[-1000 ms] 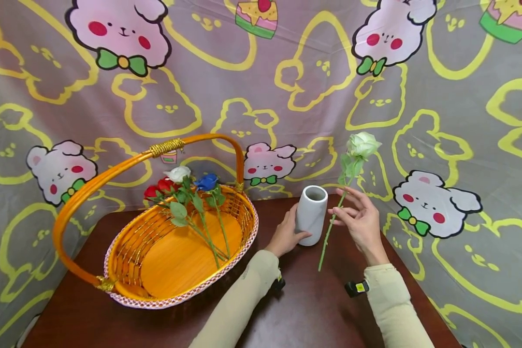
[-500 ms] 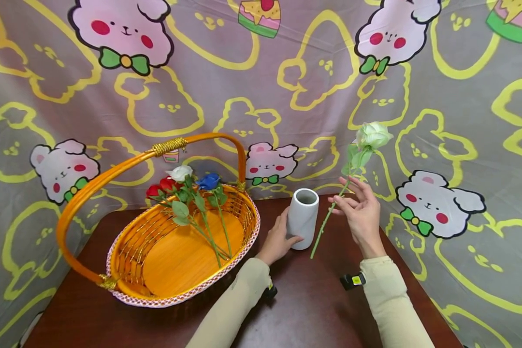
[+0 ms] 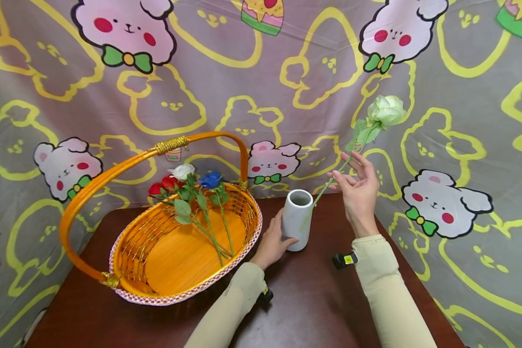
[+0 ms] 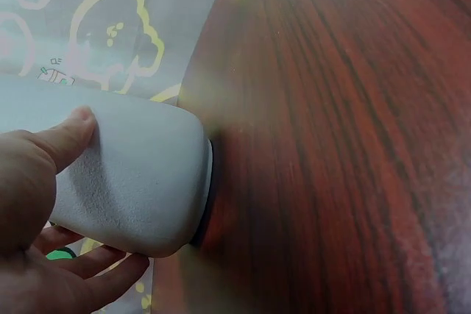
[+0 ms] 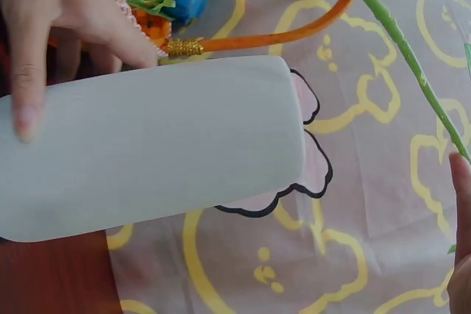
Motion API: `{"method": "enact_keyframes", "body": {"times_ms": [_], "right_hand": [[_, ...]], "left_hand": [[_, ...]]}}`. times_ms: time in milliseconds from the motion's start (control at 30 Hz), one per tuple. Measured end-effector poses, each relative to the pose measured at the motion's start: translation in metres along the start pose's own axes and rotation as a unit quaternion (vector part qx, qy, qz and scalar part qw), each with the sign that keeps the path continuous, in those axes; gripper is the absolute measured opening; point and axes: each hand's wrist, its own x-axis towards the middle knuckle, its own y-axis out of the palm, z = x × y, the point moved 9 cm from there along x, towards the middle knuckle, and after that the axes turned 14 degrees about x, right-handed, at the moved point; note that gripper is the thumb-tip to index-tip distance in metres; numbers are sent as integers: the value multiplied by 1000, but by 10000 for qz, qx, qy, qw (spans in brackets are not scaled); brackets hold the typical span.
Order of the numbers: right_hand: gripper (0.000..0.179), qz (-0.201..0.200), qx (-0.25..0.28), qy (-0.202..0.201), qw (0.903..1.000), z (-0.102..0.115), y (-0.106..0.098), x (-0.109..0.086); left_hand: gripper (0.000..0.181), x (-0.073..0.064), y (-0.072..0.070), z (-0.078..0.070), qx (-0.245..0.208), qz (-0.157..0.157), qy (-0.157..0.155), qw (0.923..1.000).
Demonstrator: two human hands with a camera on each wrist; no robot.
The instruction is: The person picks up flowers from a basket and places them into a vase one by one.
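Observation:
A white vase [image 3: 297,224] stands on the table, its round mouth facing up. My left hand [image 3: 270,244] grips the vase low on its side; in the left wrist view the thumb [image 4: 70,136] lies along one side and the fingers curl round the other. My right hand [image 3: 360,195] pinches the stem of a pale green-white rose [image 3: 387,111] between thumb and fingertips. The bloom leans up to the right, and the stem [image 5: 401,38] slants down towards the vase. Its lower end is blurred by the vase's right side; whether they touch I cannot tell.
An orange wicker basket [image 3: 187,258] with a tall arched handle [image 3: 100,179] stands on the left. In it lie red roses [image 3: 165,185], a white rose [image 3: 182,171] and a blue rose [image 3: 210,180]. A patterned cloth [image 3: 313,58] hangs behind the dark wooden table [image 3: 304,299].
The rose has risen, its bloom tipping further right while the stem's lower end has come up to the vase. My left hand and the vase have shifted slightly left.

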Motion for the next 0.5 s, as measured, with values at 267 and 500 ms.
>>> {"method": "enact_keyframes", "body": {"times_ms": [267,500], "right_hand": [[62,-171,-251,-337,9990,1,5,16],[58,-417,-274,-461,9977,-1,4,27]], "left_hand": [[100,-2,6,5,-68,72,-93,9999],[101,-2,6,6,-118,73,-156,9998]]}}
